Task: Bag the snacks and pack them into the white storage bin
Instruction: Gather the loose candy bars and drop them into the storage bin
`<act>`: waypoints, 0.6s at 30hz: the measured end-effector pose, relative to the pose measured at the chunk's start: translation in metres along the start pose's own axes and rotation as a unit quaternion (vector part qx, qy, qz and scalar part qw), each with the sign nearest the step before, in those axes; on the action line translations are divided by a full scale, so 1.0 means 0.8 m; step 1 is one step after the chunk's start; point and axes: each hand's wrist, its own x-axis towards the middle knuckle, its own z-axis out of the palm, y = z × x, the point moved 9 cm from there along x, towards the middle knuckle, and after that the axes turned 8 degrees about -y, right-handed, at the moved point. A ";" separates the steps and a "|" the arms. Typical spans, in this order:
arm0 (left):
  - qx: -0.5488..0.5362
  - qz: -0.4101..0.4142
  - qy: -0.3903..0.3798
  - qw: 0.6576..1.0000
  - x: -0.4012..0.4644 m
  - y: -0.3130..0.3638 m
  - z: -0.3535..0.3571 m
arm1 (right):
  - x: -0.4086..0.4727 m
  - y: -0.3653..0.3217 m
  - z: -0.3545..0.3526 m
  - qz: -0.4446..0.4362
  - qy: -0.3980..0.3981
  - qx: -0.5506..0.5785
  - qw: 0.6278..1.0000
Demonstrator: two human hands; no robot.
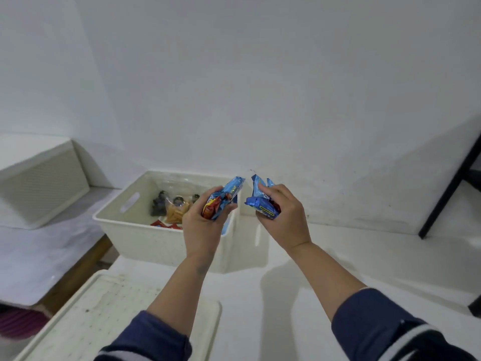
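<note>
1. The left hand [201,225] is closed around blue snack packets [221,201]; the right hand [282,217] is closed around more blue snack packets [261,201]; I cannot tell how many packets each hand holds, maybe two or three.
2. The two bunches are near each other but not touching; both are lifted up above the worktop [325,256].
3. The white storage bin [145,238] sits on the worktop just under and past the left hand, and to the left of the right hand; the left bunch hangs over the bin's near right corner.
4. Inside the bin, beyond the left hand, I count one clear bag [177,204] with orange and dark snacks in it; two small red packets [166,225] lie in front of it.
5. One white lid [104,313] lies on the worktop below the left arm; one more white bin [44,183] sits far off to the left.
6. I think this is the gathering step; the blue packets are not bagged yet.
7. The next move needs a bag to put them in; I see no empty bag near the hands.
</note>
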 end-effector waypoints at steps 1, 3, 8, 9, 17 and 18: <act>0.000 0.002 0.005 1.000 0.008 0.004 -0.017 | 0.010 -0.012 0.009 -0.010 -0.001 0.003 1.000; 0.008 0.006 0.014 1.000 0.023 0.008 -0.055 | 0.029 -0.035 0.032 -0.027 -0.007 0.006 1.000; 0.066 0.030 0.009 0.997 0.069 -0.006 -0.160 | 0.072 -0.084 0.109 -0.060 -0.011 -0.018 0.998; 0.080 0.032 0.008 0.996 0.079 -0.014 -0.181 | 0.080 -0.091 0.129 -0.062 -0.013 -0.024 0.998; 0.186 0.014 -0.063 0.980 0.158 -0.116 -0.303 | 0.124 -0.094 0.286 0.059 -0.010 0.023 0.998; 0.192 -0.004 -0.073 0.979 0.168 -0.132 -0.312 | 0.127 -0.085 0.304 0.105 -0.011 0.056 0.993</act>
